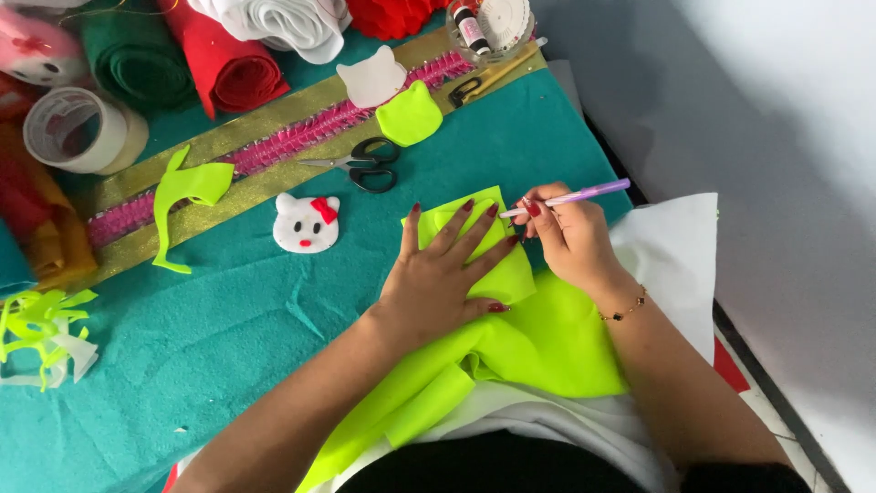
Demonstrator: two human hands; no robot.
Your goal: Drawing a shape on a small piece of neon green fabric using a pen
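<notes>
- The left hand lies flat, fingers spread, pressing down on a folded piece of lime-green felt; its grip is apart, closed on nothing.
- The right hand has its grip clamped on a purple pen, pinched between thumb and fingers, with the tip down at the upper edge of the green felt, just beside the left fingertips.
- The green felt lies at the near edge of the tabletop, which is covered in teal felt, and trails down toward the person's lap over a white sheet.
- A gold bracelet with dark links sits on the right wrist.
- A white felt cat face with a red bow lies on the teal cover, left of the left hand and apart from it.
- Black-handled scissors rest farther back, on the edge of a gold strip with pink trim.
- A white cat-head cutout and a lime-green one lie on that strip, touching each other.
- A curled green felt offcut lies across the strip to the left.
- A roll of tape and rolls of green, red and white felt stand at the far left.
- Thin green scraps sit at the left edge.
</notes>
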